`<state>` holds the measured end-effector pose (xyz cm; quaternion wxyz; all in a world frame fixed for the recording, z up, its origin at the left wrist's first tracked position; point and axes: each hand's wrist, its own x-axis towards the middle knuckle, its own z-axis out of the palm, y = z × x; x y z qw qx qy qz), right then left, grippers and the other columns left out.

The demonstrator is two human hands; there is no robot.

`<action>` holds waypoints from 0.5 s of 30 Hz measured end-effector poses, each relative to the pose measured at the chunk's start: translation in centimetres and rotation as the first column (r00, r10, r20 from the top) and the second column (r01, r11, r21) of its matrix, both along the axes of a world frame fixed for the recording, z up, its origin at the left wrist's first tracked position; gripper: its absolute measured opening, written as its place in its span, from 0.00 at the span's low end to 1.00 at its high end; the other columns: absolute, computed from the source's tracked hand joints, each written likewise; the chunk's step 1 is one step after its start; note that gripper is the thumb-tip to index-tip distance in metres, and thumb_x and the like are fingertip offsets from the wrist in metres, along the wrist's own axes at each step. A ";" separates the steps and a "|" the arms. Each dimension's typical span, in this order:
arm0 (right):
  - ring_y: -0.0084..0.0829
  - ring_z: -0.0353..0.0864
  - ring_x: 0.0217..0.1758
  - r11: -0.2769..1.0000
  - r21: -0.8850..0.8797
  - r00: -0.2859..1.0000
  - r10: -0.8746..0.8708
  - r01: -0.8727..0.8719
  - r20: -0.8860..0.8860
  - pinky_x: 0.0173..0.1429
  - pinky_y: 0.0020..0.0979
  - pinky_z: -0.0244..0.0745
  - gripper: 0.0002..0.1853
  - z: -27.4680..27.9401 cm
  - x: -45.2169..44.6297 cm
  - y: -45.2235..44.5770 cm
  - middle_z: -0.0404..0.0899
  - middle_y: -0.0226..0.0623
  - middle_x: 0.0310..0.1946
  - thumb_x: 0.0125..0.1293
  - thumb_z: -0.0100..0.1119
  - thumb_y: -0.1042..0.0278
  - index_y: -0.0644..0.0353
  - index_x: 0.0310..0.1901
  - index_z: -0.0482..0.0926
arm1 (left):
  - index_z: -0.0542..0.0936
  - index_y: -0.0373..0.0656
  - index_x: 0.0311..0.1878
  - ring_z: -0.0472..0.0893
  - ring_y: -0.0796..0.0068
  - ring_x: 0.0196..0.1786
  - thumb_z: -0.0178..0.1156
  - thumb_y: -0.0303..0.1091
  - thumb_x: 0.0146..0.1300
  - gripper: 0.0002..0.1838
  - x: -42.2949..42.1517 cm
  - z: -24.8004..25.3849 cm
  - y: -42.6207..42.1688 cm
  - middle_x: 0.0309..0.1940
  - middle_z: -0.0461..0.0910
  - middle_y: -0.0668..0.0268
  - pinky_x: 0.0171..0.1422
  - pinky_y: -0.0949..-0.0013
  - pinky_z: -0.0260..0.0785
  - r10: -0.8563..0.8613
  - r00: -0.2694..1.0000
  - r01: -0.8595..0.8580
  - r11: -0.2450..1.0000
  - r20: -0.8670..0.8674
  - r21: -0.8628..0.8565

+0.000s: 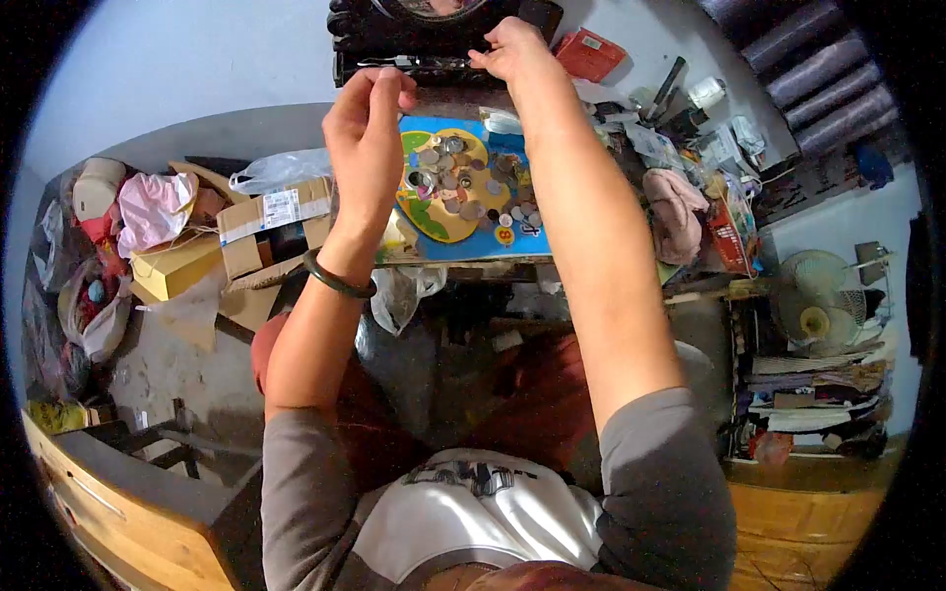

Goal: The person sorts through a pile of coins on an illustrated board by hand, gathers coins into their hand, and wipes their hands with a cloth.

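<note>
My left hand (pixel 367 123) is raised over the back left of the desk, its fingers curled together at the front of a black mirror stand (pixel 434 34). Whatever those fingers may pinch is hidden. Further right, my right hand (pixel 514 51) reaches to the same stand, thumb and fingers bent close together near its front ledge. A thin silvery item (pixel 404 62) lies along the ledge between both hands; I cannot make out its kind. Below them, many coins (pixel 458 182) are spread in small groups on a blue board (pixel 463 246) with a yellow and green picture.
A red box (pixel 589 55) leans at the back right, near a pink cloth (pixel 675 217) and clutter. An opened cardboard box (pixel 246 236) and plastic bags stand at left. A fan (pixel 816 305) is at right, and a wooden drawer unit (pixel 108 502) at lower left.
</note>
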<state>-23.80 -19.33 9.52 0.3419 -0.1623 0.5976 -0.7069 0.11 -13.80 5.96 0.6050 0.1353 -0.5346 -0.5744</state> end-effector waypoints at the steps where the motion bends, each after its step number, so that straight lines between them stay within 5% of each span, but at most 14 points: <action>1: 0.75 0.49 0.68 0.999 -0.004 0.998 0.035 -0.035 -0.046 0.68 0.57 0.63 0.25 -0.1 -0.1 -0.1 0.43 0.63 0.69 0.66 0.39 0.82 0.81 0.64 0.52 | 0.77 0.37 0.33 0.71 0.84 0.35 0.51 0.35 0.71 0.13 0.0 -0.1 0.0 0.29 0.75 0.72 0.43 0.79 0.62 0.002 1.000 -0.002 1.000 -0.019 -0.007; 2: 0.45 0.64 0.65 1.000 -0.011 1.000 -0.004 0.004 -0.018 0.65 0.56 0.66 0.21 -1.5 -1.6 -1.9 0.65 0.50 0.60 0.69 0.44 0.69 0.62 0.63 0.61 | 0.77 0.37 0.32 0.71 0.85 0.34 0.51 0.35 0.71 0.13 -0.1 -0.1 0.0 0.28 0.75 0.73 0.41 0.79 0.62 0.002 0.999 -0.003 1.000 -0.038 -0.015; 8: 0.43 0.71 0.61 0.997 -0.016 0.993 0.072 -0.074 -0.095 0.59 0.48 0.74 0.19 -1.9 -2.5 -1.0 0.69 0.51 0.58 0.68 0.45 0.71 0.67 0.60 0.67 | 0.77 0.38 0.31 0.70 0.86 0.34 0.52 0.37 0.71 0.14 0.3 -0.3 0.9 0.27 0.75 0.74 0.41 0.79 0.62 -0.036 0.996 0.035 0.999 -0.086 -0.007; 9: 0.42 0.74 0.57 0.987 -0.059 0.963 0.133 -0.151 -0.234 0.57 0.44 0.76 0.18 -1.8 -2.1 0.5 0.73 0.50 0.55 0.68 0.46 0.71 0.68 0.57 0.70 | 0.77 0.39 0.31 0.70 0.86 0.34 0.52 0.37 0.71 0.14 0.4 -0.4 1.2 0.27 0.75 0.74 0.41 0.79 0.61 -0.030 0.996 0.030 1.000 -0.083 -0.004; 11: 0.39 0.80 0.48 0.941 -0.110 0.834 0.225 -0.320 -0.504 0.54 0.37 0.78 0.15 0.0 1.1 6.3 0.79 0.47 0.47 0.69 0.48 0.70 0.69 0.52 0.75 | 0.77 0.40 0.31 0.69 0.86 0.33 0.52 0.37 0.70 0.14 1.1 -0.2 2.2 0.27 0.75 0.74 0.41 0.79 0.61 -0.074 0.995 0.080 0.993 -0.072 0.092; 13: 0.45 0.79 0.53 0.901 0.179 0.607 0.403 -0.396 -0.685 0.59 0.40 0.75 0.15 2.9 5.7 13.4 0.77 0.50 0.51 0.70 0.51 0.71 0.71 0.54 0.75 | 0.77 0.41 0.31 0.69 0.86 0.32 0.51 0.36 0.70 0.13 1.3 0.0 3.0 0.27 0.75 0.74 0.40 0.79 0.60 -0.117 0.988 0.128 0.986 -0.105 0.108; 15: 0.30 0.83 0.40 0.888 0.305 0.397 0.432 -0.343 -0.810 0.50 0.31 0.77 0.12 0.3 6.2 16.5 0.84 0.38 0.38 0.67 0.57 0.65 0.65 0.43 0.83 | 0.77 0.40 0.30 0.70 0.85 0.31 0.50 0.38 0.70 0.15 1.5 -0.2 3.7 0.26 0.75 0.72 0.40 0.78 0.61 -0.203 0.975 0.216 0.964 -0.096 0.156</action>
